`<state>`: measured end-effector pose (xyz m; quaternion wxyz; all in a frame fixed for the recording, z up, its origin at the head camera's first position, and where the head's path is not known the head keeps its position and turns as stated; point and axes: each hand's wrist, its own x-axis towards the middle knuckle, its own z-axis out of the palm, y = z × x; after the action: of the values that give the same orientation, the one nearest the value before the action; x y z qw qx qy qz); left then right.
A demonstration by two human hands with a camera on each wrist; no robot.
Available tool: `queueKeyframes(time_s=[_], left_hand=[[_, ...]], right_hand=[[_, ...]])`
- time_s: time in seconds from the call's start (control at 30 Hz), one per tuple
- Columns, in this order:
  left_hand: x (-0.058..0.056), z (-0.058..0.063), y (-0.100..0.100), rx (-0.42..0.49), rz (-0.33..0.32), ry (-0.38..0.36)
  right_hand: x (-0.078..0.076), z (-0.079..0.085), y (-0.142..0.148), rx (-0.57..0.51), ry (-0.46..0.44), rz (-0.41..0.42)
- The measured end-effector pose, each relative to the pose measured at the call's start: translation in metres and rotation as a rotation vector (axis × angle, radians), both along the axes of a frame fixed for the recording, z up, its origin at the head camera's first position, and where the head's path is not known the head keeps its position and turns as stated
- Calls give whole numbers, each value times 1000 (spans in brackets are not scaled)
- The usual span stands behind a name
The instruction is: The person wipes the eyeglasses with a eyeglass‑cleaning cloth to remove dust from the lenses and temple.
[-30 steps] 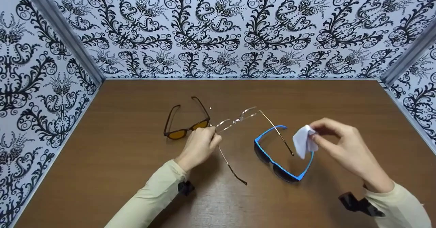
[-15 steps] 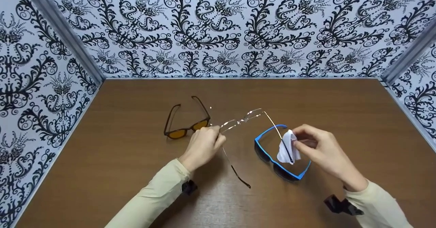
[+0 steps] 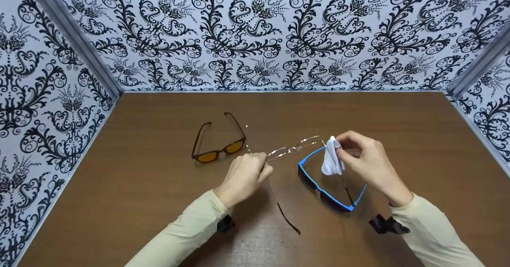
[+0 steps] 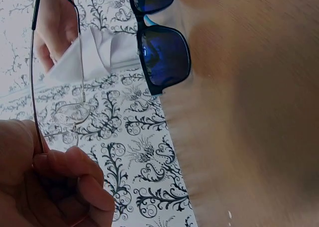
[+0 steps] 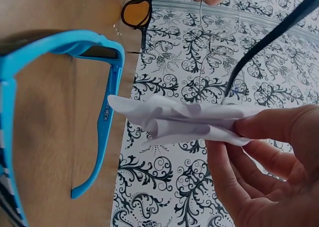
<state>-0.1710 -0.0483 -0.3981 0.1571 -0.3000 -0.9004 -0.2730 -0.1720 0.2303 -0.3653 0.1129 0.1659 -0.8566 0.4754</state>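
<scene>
My left hand (image 3: 245, 175) grips a pair of clear, thin-rimmed eyeglasses (image 3: 290, 150) by one end, near the hinge, with both temples spread toward me. My right hand (image 3: 368, 165) pinches a folded white cloth (image 3: 331, 159) between thumb and fingers. The cloth lies over the eyeglasses' far temple, just below its hinge, and the dark temple tip sticks out beneath. In the right wrist view, that temple (image 5: 266, 40) passes behind the folded cloth (image 5: 169, 120). Blue-framed sunglasses (image 3: 317, 187) with dark lenses lie below the cloth, folded open on the table.
Dark-framed glasses with orange lenses (image 3: 208, 157) lie on the brown wooden table (image 3: 151, 139), just beyond my left hand. Patterned white panels (image 3: 255, 36) with black scrolls close off the table's back and sides. A black wrist mount (image 3: 388, 224) sits on the right sleeve.
My right hand has moved left, bringing the cloth onto the eyeglasses' temple, then up along it toward the hinge. My left hand has shifted slightly right and nearer with the eyeglasses.
</scene>
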Motion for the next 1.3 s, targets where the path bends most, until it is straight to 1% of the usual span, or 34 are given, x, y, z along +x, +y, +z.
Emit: queueKeyframes(time_s=[0.17,0.33,0.47,0.6,0.8,1.0,1.1,1.3], left_hand=[[3,0,4,-11,4,30],[4,1,5,0,28,36],[3,1,4,17,54,10],[0,1,2,28,85,-22],[-5,0,-2,17,130,-26],[-11,-2,-8,-14,182,-6],[-15,-4,-10,-27,203,3],[-20,-4,-14,-41,254,0]], right_hand=[[-6,2,-1,-15,21,-15],[-5,2,-1,-37,33,-21],[-2,0,-1,-54,38,-19],[1,-2,-2,-60,53,0],[10,-7,-3,-55,78,33],[21,-12,-4,-43,91,78],[25,-14,-5,-35,95,98],[34,-15,-6,-35,102,124]])
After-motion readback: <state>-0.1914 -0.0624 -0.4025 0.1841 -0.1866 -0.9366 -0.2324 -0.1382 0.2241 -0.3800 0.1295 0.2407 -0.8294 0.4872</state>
